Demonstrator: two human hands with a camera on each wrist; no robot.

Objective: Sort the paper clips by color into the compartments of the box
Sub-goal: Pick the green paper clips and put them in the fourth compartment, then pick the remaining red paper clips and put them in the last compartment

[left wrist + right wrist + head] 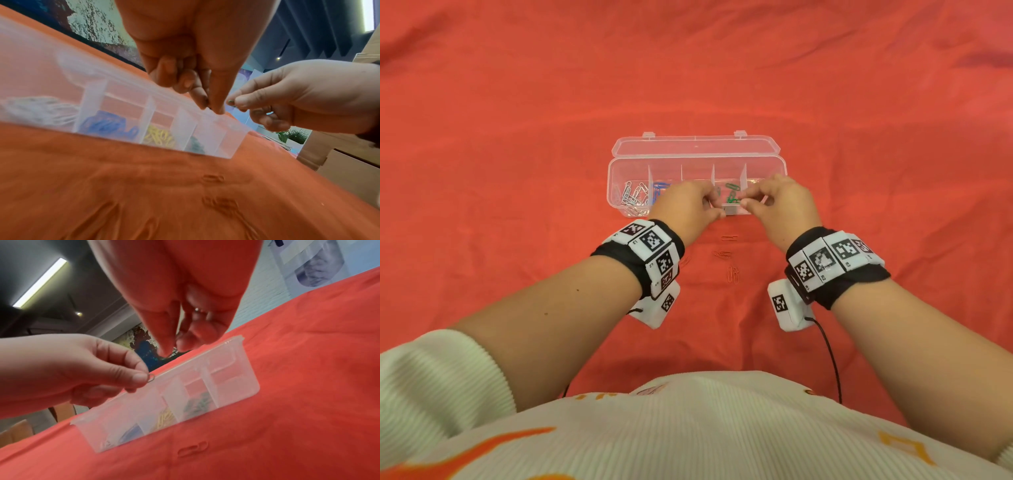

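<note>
A clear box (611,178) with an open lid holds silver clips (631,197) in its leftmost compartment, then blue clips (659,188), yellow clips (159,135) and green clips (732,187); the rightmost compartment looks empty. Both hands hover over the green compartment. My left hand (717,202) pinches a small dark clip (151,378) between thumb and index finger. My right hand (745,202) pinches a green clip (230,102) the same way. The two clips sit close together; I cannot tell whether they are linked.
Several red clips (729,237) lie loose on the red cloth (517,137) just in front of the box, between my wrists, and they blend with the fabric. The lid (695,145) lies flat behind the box. Cardboard boxes (349,170) stand beyond the table.
</note>
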